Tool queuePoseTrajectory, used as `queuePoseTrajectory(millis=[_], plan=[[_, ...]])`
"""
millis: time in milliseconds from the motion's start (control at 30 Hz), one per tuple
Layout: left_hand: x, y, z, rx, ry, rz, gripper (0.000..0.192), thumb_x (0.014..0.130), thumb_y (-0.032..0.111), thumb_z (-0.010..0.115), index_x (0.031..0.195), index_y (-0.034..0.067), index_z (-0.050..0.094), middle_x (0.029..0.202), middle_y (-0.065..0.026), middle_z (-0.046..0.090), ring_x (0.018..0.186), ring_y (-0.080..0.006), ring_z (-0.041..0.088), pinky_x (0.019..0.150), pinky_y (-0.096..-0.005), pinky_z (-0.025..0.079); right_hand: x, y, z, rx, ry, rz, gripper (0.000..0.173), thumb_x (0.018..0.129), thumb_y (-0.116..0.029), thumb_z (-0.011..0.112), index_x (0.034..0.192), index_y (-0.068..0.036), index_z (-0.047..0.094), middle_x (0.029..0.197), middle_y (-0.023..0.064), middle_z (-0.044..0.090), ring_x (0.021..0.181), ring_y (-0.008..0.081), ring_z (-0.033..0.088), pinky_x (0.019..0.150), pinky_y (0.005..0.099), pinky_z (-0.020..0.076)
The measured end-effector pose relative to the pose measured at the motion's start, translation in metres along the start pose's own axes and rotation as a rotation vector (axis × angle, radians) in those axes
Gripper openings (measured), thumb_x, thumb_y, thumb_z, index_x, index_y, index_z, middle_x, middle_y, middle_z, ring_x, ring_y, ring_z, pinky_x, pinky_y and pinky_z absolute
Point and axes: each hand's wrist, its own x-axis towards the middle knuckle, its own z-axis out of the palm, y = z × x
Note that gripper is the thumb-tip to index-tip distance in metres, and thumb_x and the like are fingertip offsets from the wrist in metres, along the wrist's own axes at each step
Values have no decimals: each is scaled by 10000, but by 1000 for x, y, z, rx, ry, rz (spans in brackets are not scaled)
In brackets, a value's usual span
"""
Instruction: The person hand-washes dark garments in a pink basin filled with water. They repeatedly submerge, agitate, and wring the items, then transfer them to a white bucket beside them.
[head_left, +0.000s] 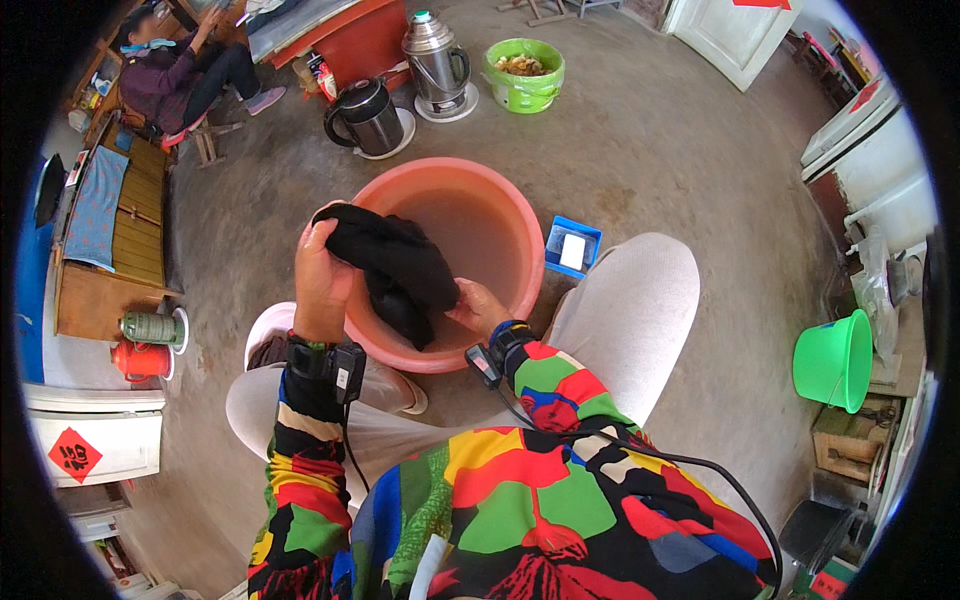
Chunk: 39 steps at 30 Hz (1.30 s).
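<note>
A wet-looking black cloth item, perhaps a garment, is stretched between my two hands above a large pink plastic basin. My left hand grips its upper end over the basin's left rim, thumb on top. Lower down, my right hand pinches the other side of the cloth near the basin's near right. Part of the fabric hangs down towards the water. Cloudy brownish water fills the lower part of the basin. Just right of the rim, a blue plastic tray on the floor holds a white bar of soap.
A smaller pale pink basin with dark cloth stands by my left knee. Beyond the large basin are an electric kettle, a metal thermos flask and a green bucket. Another green bucket stands right. A seated person is far left.
</note>
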Motion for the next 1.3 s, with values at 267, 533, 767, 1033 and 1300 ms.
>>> queuePoseTrajectory(millis=[267, 533, 767, 1033, 1300], plan=[[0, -1, -5, 42, -7, 26, 294, 931, 118, 565, 1191, -2, 633, 1099, -121, 693, 1020, -257, 672, 944, -394, 534, 5, -3, 7, -26, -68, 197, 173, 909, -228, 653, 1067, -165, 685, 919, 27, 713, 828, 200, 675, 750, 412, 549], [6, 7, -26, 302, 129, 109, 210, 900, 24, 570, 1081, 12, 676, 967, -67, 709, 876, -178, 683, 822, -315, 556, -5, -27, 24, -368, 256, -233, 144, 873, -224, 708, 909, -87, 681, 765, 39, 635, 693, 211, 633, 615, 400, 523], [16, -11, -82, 699, 266, 115, 153, 869, 25, 602, 1007, 5, 666, 891, -5, 666, 773, -101, 599, 701, -262, 491, -33, -72, 43, -681, 555, -639, 154, 865, -157, 688, 873, -9, 648, 773, 84, 657, 715, 189, 655, 552, 389, 530], [21, -43, -124, 768, 489, 36, 177, 853, 77, 616, 997, 6, 691, 815, -11, 647, 740, -124, 582, 683, -286, 484, -34, -99, 45, -224, 332, -276, 237, 801, -180, 727, 1016, -116, 650, 903, 87, 677, 757, 281, 647, 628, 455, 513], [16, -36, -132, 1144, 530, 156, 335, 842, 213, 561, 1071, 20, 709, 1010, -227, 724, 972, -404, 689, 860, -419, 520, -43, -134, 71, -136, 16, -65, 287, 735, -25, 671, 1014, -81, 636, 1002, 99, 670, 984, 320, 634, 855, 526, 531]])
